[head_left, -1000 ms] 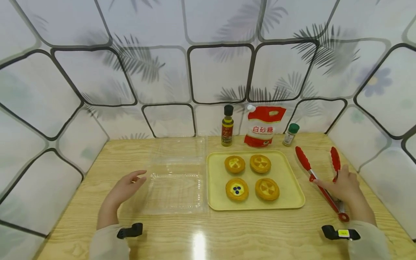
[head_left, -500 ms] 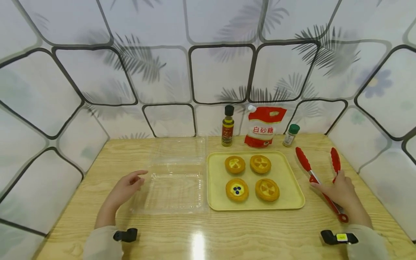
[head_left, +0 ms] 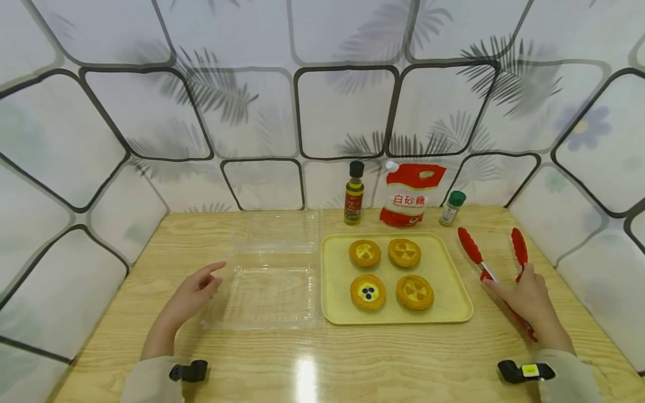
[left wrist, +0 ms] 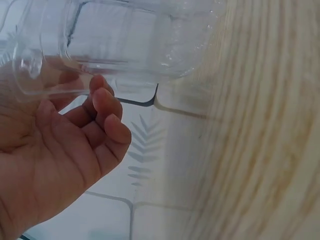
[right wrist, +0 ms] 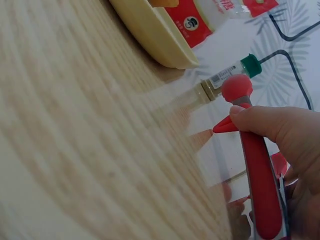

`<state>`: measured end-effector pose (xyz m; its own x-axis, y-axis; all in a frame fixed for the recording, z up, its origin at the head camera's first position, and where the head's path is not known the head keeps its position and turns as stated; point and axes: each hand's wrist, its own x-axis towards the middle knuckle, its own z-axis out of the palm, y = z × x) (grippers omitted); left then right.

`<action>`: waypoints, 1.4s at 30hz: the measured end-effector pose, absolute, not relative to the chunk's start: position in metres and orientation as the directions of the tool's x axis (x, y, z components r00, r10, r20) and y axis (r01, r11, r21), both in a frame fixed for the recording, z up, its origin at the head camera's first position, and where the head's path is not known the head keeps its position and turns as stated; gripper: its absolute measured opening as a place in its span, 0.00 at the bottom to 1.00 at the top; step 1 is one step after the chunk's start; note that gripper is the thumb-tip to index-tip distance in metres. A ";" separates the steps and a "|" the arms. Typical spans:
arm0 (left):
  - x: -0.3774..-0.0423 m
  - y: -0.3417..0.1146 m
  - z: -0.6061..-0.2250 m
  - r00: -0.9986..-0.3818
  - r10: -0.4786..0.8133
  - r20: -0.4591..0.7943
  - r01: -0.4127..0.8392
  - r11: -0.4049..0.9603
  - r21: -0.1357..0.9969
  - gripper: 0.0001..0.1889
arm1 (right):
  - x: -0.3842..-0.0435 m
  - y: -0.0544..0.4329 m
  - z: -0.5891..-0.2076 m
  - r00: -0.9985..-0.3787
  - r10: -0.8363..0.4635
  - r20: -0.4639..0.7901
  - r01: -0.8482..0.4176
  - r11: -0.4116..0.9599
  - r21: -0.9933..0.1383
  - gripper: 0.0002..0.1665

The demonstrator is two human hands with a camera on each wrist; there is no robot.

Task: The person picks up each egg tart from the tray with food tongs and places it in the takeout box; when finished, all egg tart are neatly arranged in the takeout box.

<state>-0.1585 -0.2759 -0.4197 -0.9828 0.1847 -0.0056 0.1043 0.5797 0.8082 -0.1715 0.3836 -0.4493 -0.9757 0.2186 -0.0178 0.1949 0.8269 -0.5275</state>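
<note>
My right hand [head_left: 526, 295] grips red-handled tongs [head_left: 470, 246] at the right of the table, with its thumb on one arm and its fingers by the other. The tongs' red tips are spread wide, pointing away from me. In the right wrist view the thumb presses near the upper end of a red handle grip [right wrist: 261, 185]. My left hand [head_left: 191, 294] is beside the left edge of a lidded clear plastic box [head_left: 262, 323], which lies unfolded. Its index finger points toward the box, the others curl loosely. In the left wrist view the box's rim [left wrist: 55, 95] overlaps part of the hand.
A yellow tray [head_left: 453, 305] stands in the middle with several tarts, one bearing blueberries [head_left: 368, 292]. Behind it are a dark-capped bottle [head_left: 354, 200], a red and white sugar pouch [head_left: 409, 198] and a green-capped shaker [head_left: 452, 208]. Patterned panels [head_left: 257, 184] surround the table.
My right hand has shifted slightly left and closed more around the tongs. My left hand has drawn back a little, its fingers curling more apart from the index finger.
</note>
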 end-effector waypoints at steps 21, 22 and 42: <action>-0.160 -0.282 -0.438 -0.977 0.203 0.066 0.125 0.293 0.948 0.24 | -0.161 0.373 -0.416 -0.950 0.176 0.260 0.004 0.834 -0.551 0.46; -0.160 -0.281 -0.438 -0.977 0.204 0.068 0.126 0.282 0.951 0.24 | -0.160 0.371 -0.413 -0.952 0.171 0.254 0.004 0.836 -0.549 0.51; -0.163 -0.287 -0.439 -0.949 0.316 -0.012 0.036 0.147 0.989 0.27 | -0.148 0.332 -0.378 -0.933 -0.053 0.356 -0.231 0.847 -0.479 0.57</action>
